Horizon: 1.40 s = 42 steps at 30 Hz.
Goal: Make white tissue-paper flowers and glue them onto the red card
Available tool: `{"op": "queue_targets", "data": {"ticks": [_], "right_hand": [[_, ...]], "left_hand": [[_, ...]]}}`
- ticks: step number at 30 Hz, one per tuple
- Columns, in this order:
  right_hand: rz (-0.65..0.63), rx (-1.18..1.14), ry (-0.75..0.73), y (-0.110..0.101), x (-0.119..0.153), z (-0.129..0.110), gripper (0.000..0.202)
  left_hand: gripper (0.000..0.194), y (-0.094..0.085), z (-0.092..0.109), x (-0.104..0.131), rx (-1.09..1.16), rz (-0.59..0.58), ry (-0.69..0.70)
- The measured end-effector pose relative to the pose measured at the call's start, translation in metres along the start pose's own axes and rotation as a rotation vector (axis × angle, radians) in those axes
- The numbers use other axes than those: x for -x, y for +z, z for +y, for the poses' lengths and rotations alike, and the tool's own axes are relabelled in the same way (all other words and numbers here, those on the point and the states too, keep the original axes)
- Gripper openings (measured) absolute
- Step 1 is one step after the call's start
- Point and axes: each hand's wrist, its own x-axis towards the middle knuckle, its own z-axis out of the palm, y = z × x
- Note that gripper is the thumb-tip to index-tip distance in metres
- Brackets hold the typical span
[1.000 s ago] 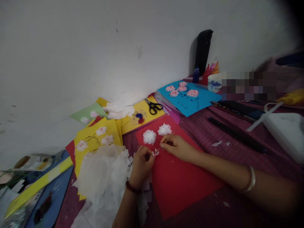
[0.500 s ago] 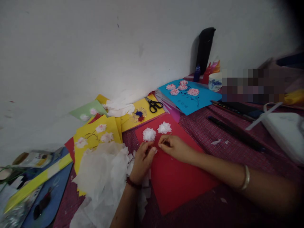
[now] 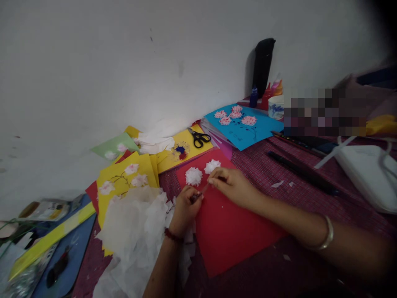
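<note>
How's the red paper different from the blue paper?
The red paper shows two white flowers; the blue paper has five pink-and-white flowers. The blue paper has dark stems; the red paper shows none. Both carry ruffled flowers.

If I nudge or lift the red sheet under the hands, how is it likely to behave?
The red sheet would probably be light and bend when lifted, as it looks thin like paper or card. Lying flat, it may slide when pushed. The ruffled white flowers near its far edge could crush easily.
</note>
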Motion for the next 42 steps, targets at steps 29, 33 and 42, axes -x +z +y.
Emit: {"op": "queue_targets", "data": {"ticks": [29, 33, 42], "right_hand": [[0.098, -0.943, 0.522, -0.035, -0.009, 0.009, 0.01], [0.052, -0.952, 0.524, -0.038, -0.008, 0.006, 0.01], [0.239, -0.932, 0.374, -0.035, 0.026, 0.024, 0.012]], "left_hand": [[0.018, 0.02, 0.073, -0.007, 0.399, -0.028, -0.14], [0.029, -0.013, 0.07, 0.021, 0.357, 0.043, -0.178], [0.032, -0.003, 0.065, 0.098, -0.398, 0.114, -0.185]]}}
